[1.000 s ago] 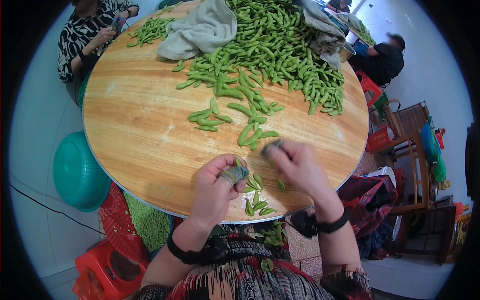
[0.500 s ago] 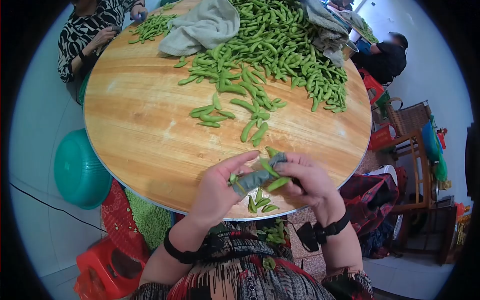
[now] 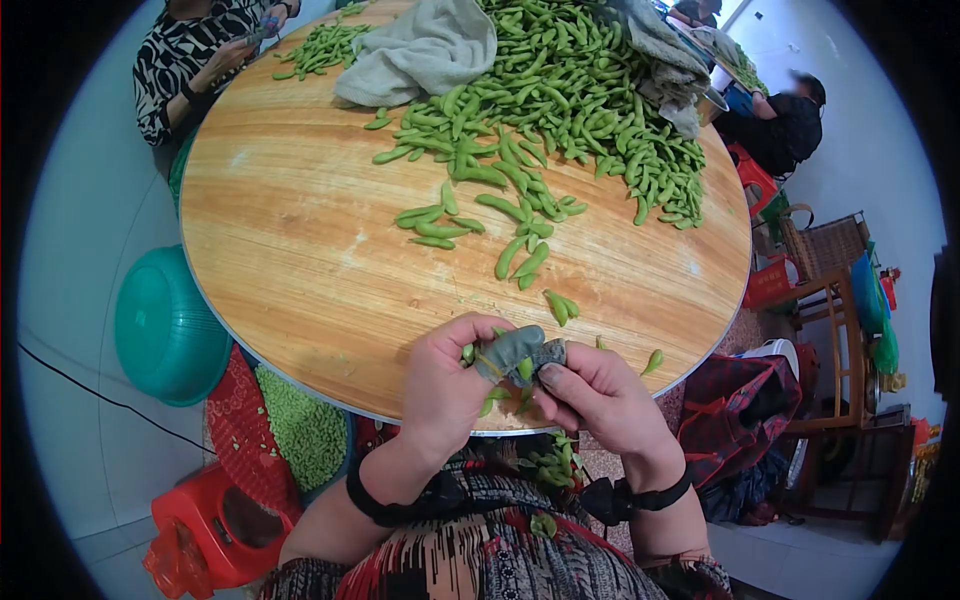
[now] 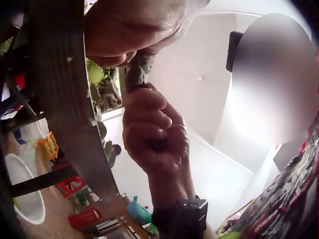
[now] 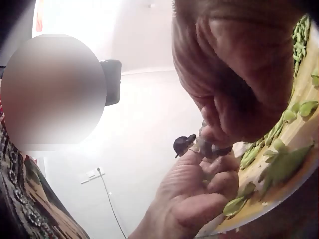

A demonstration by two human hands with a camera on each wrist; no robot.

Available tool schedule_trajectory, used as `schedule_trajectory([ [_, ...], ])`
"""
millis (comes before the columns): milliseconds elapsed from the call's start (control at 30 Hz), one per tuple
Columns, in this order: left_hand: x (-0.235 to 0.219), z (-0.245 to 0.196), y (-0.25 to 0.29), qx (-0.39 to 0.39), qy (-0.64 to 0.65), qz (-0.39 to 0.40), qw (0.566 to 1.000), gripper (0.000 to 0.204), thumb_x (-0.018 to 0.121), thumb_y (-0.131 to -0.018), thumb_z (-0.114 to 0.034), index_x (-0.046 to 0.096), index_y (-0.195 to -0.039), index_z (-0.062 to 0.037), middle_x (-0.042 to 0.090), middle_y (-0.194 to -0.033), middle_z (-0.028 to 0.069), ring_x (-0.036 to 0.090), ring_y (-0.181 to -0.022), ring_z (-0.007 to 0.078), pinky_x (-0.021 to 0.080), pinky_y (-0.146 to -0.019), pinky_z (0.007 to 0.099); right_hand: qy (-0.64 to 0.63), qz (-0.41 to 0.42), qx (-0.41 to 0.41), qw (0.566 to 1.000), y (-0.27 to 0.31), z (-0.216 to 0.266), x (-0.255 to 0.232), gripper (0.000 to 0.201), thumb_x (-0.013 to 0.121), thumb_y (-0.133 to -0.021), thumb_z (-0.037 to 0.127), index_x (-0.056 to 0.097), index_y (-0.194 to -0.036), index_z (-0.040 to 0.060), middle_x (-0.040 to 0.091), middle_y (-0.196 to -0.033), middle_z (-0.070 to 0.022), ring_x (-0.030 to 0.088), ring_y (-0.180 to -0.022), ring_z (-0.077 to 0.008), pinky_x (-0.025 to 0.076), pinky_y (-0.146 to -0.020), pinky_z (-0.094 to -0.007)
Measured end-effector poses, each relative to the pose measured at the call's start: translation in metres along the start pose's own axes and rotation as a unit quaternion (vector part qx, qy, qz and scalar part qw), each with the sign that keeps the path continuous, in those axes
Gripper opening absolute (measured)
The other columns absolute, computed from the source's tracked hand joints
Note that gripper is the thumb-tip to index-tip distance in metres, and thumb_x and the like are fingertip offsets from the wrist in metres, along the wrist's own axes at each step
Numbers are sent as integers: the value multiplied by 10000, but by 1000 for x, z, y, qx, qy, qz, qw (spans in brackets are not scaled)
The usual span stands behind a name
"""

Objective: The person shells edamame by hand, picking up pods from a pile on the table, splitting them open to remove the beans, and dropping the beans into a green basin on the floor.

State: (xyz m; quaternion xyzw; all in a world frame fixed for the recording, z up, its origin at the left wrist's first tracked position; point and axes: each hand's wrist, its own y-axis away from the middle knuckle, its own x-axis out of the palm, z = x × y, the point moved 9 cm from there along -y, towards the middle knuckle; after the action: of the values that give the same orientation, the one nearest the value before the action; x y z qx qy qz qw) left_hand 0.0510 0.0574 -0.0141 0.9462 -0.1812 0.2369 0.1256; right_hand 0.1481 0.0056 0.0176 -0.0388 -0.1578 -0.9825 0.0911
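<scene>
Close over the near table edge, my left hand (image 3: pixel 447 375) and right hand (image 3: pixel 605 395) meet fingertip to fingertip. Between them they pinch a green soybean pod (image 3: pixel 525 369), mostly hidden by the fingers. A grey-green cover wraps the left thumb, and a darker grey cover (image 3: pixel 549 353) sits on a right-hand digit. More green shows inside the curled left fingers (image 3: pixel 468 354). In the right wrist view the two hands overlap, with the left hand (image 5: pixel 192 196) below. Below the hands lie a few opened pods (image 3: pixel 493 400). Two pods (image 3: pixel 562 307) lie just beyond them.
A big heap of soybean pods (image 3: pixel 560 85) covers the far side of the round wooden table (image 3: pixel 300 250), with a grey cloth (image 3: pixel 420 55) beside it. Shelled beans (image 3: pixel 300 425) fill a container below left, near a green basin (image 3: pixel 170 325) and red stool (image 3: pixel 225 520). Others sit nearby.
My right hand has come in from the right to meet the left, bringing pods. Both hands now pinch one pod together. Two pods now lie on the table beyond the hands.
</scene>
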Motion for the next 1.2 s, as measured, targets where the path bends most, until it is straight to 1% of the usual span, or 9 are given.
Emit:
schedule_trajectory([
  [233,24,5,6,-91,136,187,969,91,534,-806,15,572,-881,-19,537,-754,-15,448,-584,17,308,-499,144,-115,1,63,991,2,-14,1,167,471,-928,159,556,-862,32,504,-621,36,407,-495,-28,312,-448,-172],
  [433,21,-6,-1,52,-169,106,978,163,613,-774,29,551,-915,-28,543,-777,-19,515,-687,32,408,-566,164,130,-114,-93,981,-2,1,-18,128,512,-909,154,571,-883,43,512,-613,42,406,-479,-9,296,-429,-157],
  [633,16,-34,-1,139,-229,43,962,237,678,-721,-16,586,-939,-13,543,-721,4,528,-697,94,443,-656,232,-248,-36,65,966,-11,-24,-2,138,502,-912,160,551,-884,34,525,-617,6,361,-412,-21,253,-365,-159],
  [700,24,-55,4,251,-351,57,900,236,679,-730,-4,605,-953,-13,554,-755,-25,521,-675,65,439,-600,210,-364,-11,108,925,-13,-34,7,142,489,-915,166,531,-887,34,519,-615,-17,352,-395,-35,246,-346,-158],
  [833,22,-57,0,233,-334,87,909,204,661,-751,-9,617,-949,-10,569,-768,-26,522,-665,73,439,-598,216,-406,7,108,907,-15,-35,12,124,473,-916,156,516,-907,40,509,-617,-26,362,-392,-45,258,-335,-162],
  [900,8,-30,-10,101,-154,97,978,245,635,-775,-4,613,-1019,-8,576,-779,-34,522,-669,71,447,-604,229,-398,-9,121,909,-15,-31,14,122,482,-912,153,525,-884,42,503,-596,-22,362,-399,-44,266,-349,-168],
  [1033,5,-11,-13,-37,-1,84,996,292,604,-797,9,596,-1088,-13,576,-799,-47,521,-695,58,457,-637,230,24,-105,23,994,-16,-8,-12,204,525,-897,180,575,-791,14,520,-581,16,413,-470,-27,327,-424,-202],
  [1100,9,-41,-12,196,-273,41,941,330,615,-785,3,587,-1114,-23,570,-771,-38,517,-711,54,457,-661,226,252,-237,-87,934,-9,28,-37,213,537,-888,178,609,-845,-19,555,-622,27,459,-525,-40,375,-462,-219],
  [1200,12,-39,-8,158,-340,43,926,379,635,-748,5,586,-1122,-32,591,-770,17,557,-704,103,463,-674,238,188,-193,-106,957,-20,33,-37,199,576,-861,151,618,-916,-36,570,-645,19,489,-573,-53,403,-510,-223],
])
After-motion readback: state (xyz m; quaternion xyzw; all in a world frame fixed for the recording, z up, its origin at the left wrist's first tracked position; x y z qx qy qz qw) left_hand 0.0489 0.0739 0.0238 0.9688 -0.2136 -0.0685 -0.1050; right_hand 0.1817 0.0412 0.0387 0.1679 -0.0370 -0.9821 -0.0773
